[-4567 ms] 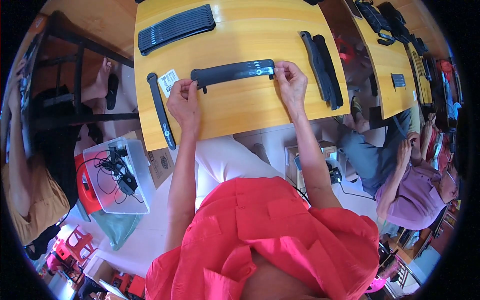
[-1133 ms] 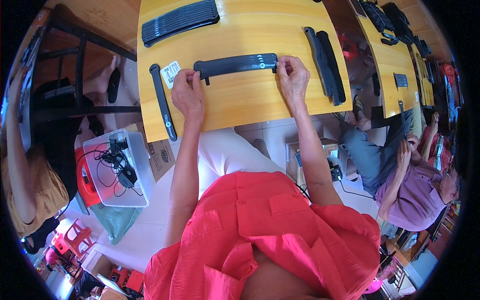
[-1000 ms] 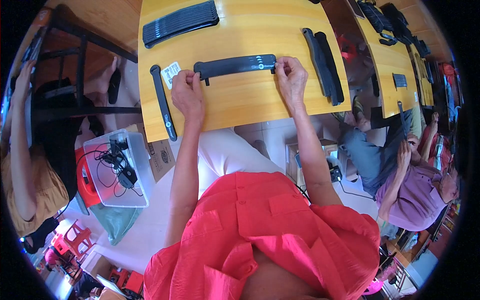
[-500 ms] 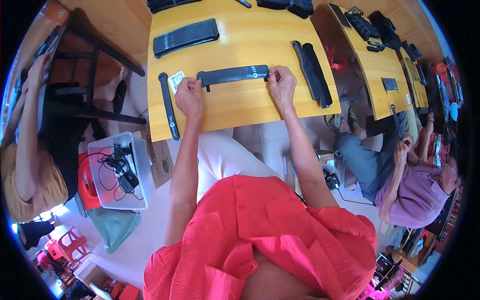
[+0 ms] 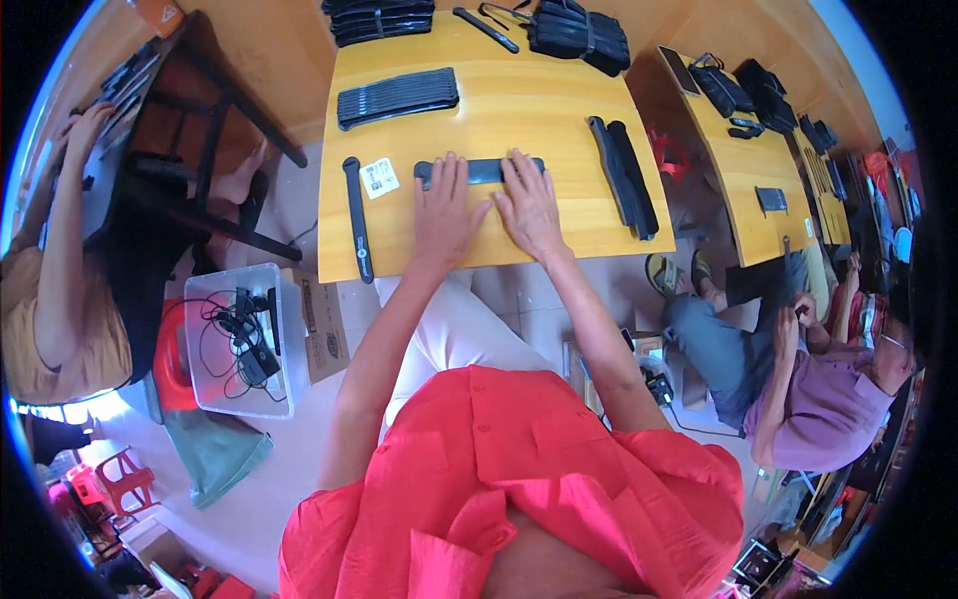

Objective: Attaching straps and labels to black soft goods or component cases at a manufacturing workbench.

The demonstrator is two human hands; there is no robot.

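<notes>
A long flat black strip (image 5: pixel 482 171) lies across the yellow wooden table (image 5: pixel 519 110). My left hand (image 5: pixel 444 212) rests flat on the strip's left half with fingers spread. My right hand (image 5: pixel 529 203) lies flat on its right half, close beside the left one. Only the strip's middle and its two ends show between and beyond my fingers. A small white label card (image 5: pixel 379 178) sits just left of my left hand.
A narrow black bar (image 5: pixel 354 218) lies along the table's left edge. A ribbed black panel (image 5: pixel 397 97) sits further back, two black strips (image 5: pixel 624 176) lie at the right, black stacks (image 5: pixel 579 30) at the far edge. People sit left and right; a clear bin (image 5: pixel 239 339) stands on the floor.
Both hands slid inward from the strip's two ends and now lie flat side by side over its middle. The view has tilted, so the table sits further away.
</notes>
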